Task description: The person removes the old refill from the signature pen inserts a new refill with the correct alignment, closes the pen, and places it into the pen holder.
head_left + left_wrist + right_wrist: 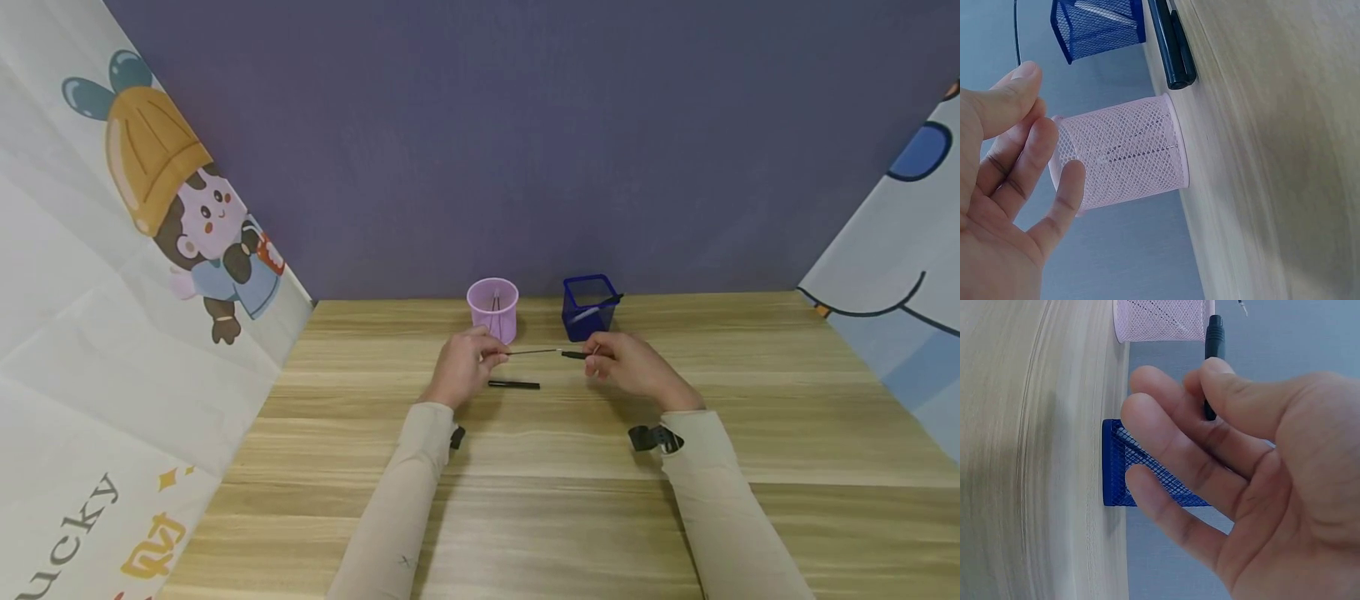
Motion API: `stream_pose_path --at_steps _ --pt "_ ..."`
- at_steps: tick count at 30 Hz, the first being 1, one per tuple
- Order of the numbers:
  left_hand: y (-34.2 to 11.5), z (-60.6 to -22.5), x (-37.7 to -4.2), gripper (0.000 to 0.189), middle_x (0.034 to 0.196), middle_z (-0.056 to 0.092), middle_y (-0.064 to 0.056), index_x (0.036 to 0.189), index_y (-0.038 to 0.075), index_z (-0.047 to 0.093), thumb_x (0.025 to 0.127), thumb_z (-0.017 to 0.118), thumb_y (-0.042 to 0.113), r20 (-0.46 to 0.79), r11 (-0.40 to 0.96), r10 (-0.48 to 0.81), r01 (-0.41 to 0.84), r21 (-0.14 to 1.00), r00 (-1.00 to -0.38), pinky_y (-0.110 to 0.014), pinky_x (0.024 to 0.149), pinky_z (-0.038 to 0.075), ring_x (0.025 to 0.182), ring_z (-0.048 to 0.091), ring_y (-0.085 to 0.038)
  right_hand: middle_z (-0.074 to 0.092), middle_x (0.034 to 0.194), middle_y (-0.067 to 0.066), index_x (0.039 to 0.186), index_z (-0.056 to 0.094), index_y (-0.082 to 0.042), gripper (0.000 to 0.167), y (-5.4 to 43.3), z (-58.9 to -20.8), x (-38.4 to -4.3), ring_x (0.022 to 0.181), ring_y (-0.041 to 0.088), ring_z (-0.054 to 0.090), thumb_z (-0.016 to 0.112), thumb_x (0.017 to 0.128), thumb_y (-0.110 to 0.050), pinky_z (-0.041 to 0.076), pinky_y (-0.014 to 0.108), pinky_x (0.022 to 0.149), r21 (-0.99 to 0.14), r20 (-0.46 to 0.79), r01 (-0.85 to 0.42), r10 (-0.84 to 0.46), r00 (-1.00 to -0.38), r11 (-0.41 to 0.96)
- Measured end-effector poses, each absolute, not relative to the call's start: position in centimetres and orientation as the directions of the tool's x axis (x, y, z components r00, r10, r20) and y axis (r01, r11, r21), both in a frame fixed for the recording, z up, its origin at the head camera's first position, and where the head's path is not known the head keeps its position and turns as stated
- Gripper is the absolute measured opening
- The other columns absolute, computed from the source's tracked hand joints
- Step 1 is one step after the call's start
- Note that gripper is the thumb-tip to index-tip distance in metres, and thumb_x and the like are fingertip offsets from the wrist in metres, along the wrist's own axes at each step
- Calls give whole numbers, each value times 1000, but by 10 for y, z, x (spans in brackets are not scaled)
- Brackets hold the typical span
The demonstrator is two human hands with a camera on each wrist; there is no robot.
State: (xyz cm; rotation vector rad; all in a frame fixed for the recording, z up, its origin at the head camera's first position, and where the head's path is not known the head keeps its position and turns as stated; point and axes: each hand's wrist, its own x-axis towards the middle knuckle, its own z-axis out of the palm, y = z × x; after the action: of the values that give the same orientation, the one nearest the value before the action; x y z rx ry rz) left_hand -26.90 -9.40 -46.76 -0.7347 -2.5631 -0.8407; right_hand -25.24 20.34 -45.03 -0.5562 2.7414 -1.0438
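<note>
Between thumb and index fingertip, my left hand (465,367) pinches a thin dark pen refill (534,351), its pale tip pointing right. My right hand (630,364) holds a short black pen section (573,355) by thumb and fingertips, its other fingers spread in the right wrist view. The refill's tip and the pen section face each other, with a small gap between them in the right wrist view. Below the hands, a black pen barrel (513,385) with a clip (1183,47) lies on the table.
A pink mesh cup (483,318) with thin sticks in it stands behind my left hand. Behind the right hand is a blue square mesh holder (587,327) with a pen (597,309) leaning in it. A dark wall (525,150) rises at the wooden table's (540,517) back edge.
</note>
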Motion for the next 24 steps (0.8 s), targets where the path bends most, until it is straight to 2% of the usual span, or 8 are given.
stream_pose_path --at_steps 7,16,24 --pt "-94 -467 -269 4 84 69 2 90 15 82 86 81 15 457 694 365 564 447 -811 -27 71 53 75 62 -11 76 101 8 119 65 0 19 203 -451 -252 85 24 72 56 104 -7 59 38 79 -666 -7 -289 -393 -919 687" --pt "-92 -469 -269 5 84 68 2 91 15 82 86 82 14 461 703 365 564 433 -809 -27 69 52 75 61 -11 75 95 6 121 65 -1 22 204 -451 -252 84 24 72 56 106 -15 58 41 80 -655 -2 -291 -387 -922 698" --pt "-92 -475 -270 6 88 69 1 92 14 82 86 82 14 445 725 380 559 401 -811 -30 72 54 76 61 -13 75 95 7 122 64 1 23 205 -449 -253 82 26 72 56 106 -14 58 43 79 -649 8 -305 -394 -919 697"
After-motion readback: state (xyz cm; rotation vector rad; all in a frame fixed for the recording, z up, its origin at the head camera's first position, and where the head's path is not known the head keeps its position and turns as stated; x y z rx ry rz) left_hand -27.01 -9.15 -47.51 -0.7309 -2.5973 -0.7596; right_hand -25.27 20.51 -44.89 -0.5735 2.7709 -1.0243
